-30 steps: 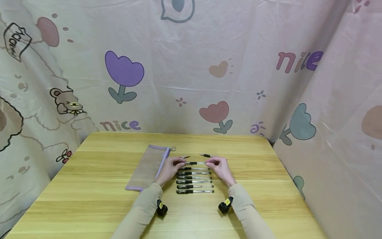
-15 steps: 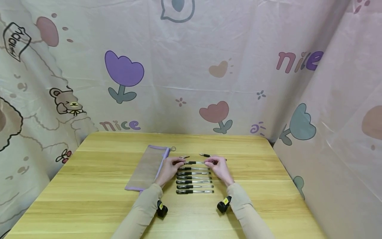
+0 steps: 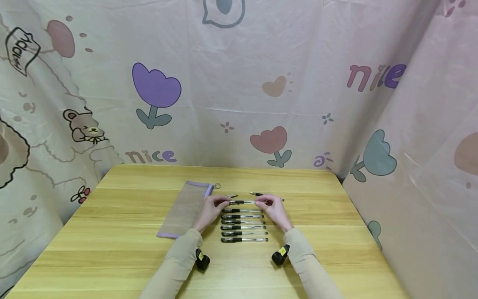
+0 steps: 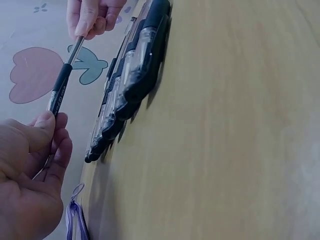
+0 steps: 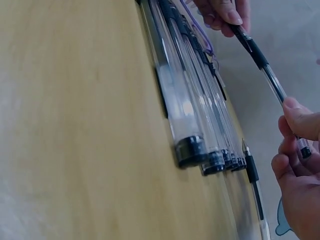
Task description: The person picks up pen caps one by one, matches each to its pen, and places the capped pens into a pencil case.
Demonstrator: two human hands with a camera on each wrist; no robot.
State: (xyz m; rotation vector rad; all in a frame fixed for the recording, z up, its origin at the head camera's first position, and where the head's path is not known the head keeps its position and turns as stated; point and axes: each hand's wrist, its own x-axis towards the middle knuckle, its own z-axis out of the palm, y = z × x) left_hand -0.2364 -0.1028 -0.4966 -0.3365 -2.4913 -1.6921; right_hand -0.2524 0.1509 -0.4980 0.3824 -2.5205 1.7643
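Note:
A clear-barrelled pen with a black grip (image 3: 242, 202) is held level above the table between both hands. My left hand (image 3: 210, 211) pinches its left end with thumb and fingers; in the left wrist view the black grip (image 4: 61, 82) shows beyond the thumb. My right hand (image 3: 274, 209) pinches the clear end, whose black end plug (image 5: 304, 150) shows between the fingers in the right wrist view. Just nearer to me, several capped pens (image 3: 242, 227) lie in a row, caps to the left. Behind my right hand lies an uncapped pen (image 5: 255, 185), partly hidden.
A flat mesh zip pouch with lilac edges (image 3: 183, 211) lies left of the pens, partly under my left forearm. A small piece like a pen cap (image 3: 232, 196) lies behind my left hand. A printed curtain (image 3: 224, 83) hangs behind the wooden table (image 3: 93, 232).
Both hands have risen slightly and shifted a little away and left with the pen. The row of pens and the pouch stay where they were.

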